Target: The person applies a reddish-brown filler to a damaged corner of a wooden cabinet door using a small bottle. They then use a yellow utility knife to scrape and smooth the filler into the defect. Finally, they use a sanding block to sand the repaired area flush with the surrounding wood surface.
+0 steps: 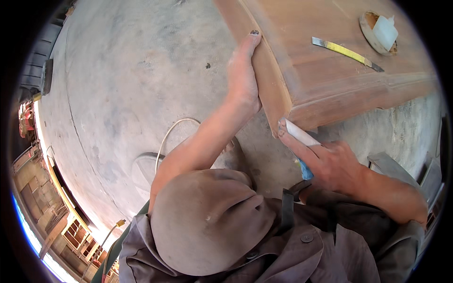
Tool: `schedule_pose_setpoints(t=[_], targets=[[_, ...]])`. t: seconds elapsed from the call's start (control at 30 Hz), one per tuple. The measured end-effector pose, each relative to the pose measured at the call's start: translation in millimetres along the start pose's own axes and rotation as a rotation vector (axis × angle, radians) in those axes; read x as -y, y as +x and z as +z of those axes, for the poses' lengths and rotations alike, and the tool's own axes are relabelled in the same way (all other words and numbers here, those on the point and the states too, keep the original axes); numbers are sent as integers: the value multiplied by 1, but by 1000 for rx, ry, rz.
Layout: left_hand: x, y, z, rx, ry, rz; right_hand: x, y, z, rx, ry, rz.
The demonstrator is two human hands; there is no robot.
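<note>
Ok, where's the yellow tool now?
In the head view, the yellow tool lies at upper right on the wooden piece, below and left of the round dish.

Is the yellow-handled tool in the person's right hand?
No, the yellow-handled tool lies on the wooden piece, apart from the right hand.

My left hand (243, 78) presses along the edge of a brown wooden panel (302, 66) while my right hand (332, 165) grips a white strip (302, 132), forefinger extended near the panel's corner, with something blue (306, 170) showing under my fingers. A yellow knife (348, 53) and a round dish (365, 32) rest on the wood; a pale cord (175, 124) curves across the gray floor (141, 70) beside my left forearm.
</note>
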State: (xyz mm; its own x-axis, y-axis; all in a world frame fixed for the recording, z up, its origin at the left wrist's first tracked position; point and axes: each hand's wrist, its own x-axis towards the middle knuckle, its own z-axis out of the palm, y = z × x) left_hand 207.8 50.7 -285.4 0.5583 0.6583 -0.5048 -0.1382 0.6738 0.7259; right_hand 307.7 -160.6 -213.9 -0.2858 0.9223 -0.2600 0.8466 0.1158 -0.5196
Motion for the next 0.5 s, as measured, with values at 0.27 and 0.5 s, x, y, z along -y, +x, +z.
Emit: schedule_pose_setpoints(t=[0.27, 0.5], targets=[[5, 4, -1, -29, -48, 5, 0, 3, 11, -71, 37, 48], [0, 4, 0, 16, 3, -11, 5, -8, 22, -206, 95, -13]])
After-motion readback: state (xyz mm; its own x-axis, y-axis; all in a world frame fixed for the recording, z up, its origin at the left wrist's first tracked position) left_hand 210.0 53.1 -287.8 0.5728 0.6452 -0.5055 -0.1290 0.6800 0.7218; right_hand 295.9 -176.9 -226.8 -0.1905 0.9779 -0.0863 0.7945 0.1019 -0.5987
